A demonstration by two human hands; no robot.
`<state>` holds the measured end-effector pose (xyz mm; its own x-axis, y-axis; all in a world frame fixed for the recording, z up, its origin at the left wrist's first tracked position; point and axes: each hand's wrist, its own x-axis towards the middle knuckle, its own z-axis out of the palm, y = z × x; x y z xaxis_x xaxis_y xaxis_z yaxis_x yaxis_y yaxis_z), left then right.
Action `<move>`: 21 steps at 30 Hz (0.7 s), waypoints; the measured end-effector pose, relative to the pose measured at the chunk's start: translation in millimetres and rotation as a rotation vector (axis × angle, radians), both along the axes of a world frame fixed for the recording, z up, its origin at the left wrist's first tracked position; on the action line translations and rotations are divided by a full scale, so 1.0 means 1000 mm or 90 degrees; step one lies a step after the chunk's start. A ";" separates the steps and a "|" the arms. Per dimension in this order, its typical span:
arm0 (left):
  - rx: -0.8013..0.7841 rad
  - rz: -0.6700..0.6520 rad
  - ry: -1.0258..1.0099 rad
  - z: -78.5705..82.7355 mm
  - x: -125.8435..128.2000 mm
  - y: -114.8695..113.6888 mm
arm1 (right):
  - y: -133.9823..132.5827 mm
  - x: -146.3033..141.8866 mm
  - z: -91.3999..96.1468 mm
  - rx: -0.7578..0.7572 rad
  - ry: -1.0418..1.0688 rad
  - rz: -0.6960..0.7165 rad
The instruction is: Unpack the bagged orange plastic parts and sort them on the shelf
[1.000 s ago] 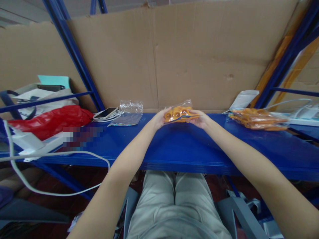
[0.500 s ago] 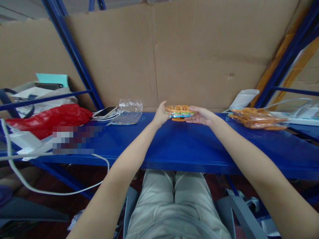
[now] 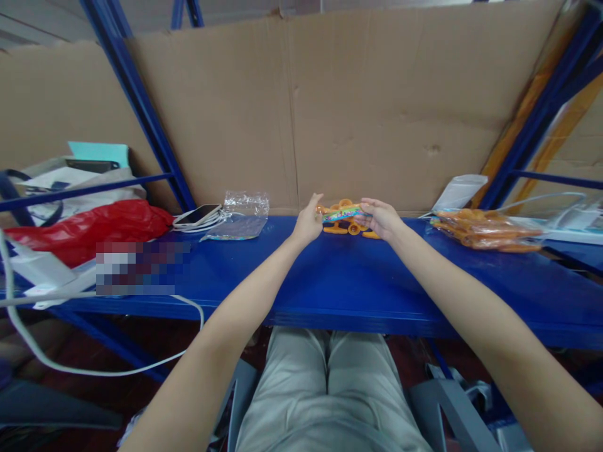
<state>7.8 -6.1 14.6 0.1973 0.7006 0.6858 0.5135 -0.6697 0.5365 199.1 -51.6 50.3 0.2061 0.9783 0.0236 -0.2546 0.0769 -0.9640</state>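
Observation:
Between my hands is a clear plastic packet [image 3: 342, 214] with a bright multicoloured label strip and orange round parts in it. My left hand [image 3: 308, 221] is closed on its left end, and my right hand [image 3: 380, 218] pinches the right end. The packet tilts, its right end a little higher. Just below and behind it, loose orange plastic pieces [image 3: 353, 230] lie on the blue tabletop [image 3: 348, 276]. Their exact kind is too small to make out.
To the right lies a stack of bagged orange pieces [image 3: 485, 229]. An empty clear bag [image 3: 242, 216], a phone [image 3: 200, 215] with a white cable, and a red plastic bag [image 3: 94, 229] are at left. Cardboard [image 3: 377, 107] backs the table, between blue posts [image 3: 141, 107].
The packet has tilted, its right end rising. More of the orange pieces on the table now show beneath it. Both hands have shifted only slightly.

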 end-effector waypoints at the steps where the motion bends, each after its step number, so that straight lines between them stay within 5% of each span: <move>1: 0.000 -0.001 0.000 0.004 0.002 0.003 | 0.003 0.000 0.002 0.006 -0.011 -0.014; 12: -0.048 -0.055 0.017 0.070 0.016 0.045 | 0.050 0.006 0.053 -0.014 -0.045 -0.086; 21: 0.008 -0.155 -0.002 0.064 0.010 0.064 | 0.093 0.020 0.045 0.226 -0.217 -0.175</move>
<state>18.3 57.4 78.1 0.3577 0.6233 0.6954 0.3339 -0.7808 0.5281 219.2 41.1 95.7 0.3750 0.8095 0.4517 0.1415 0.4316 -0.8909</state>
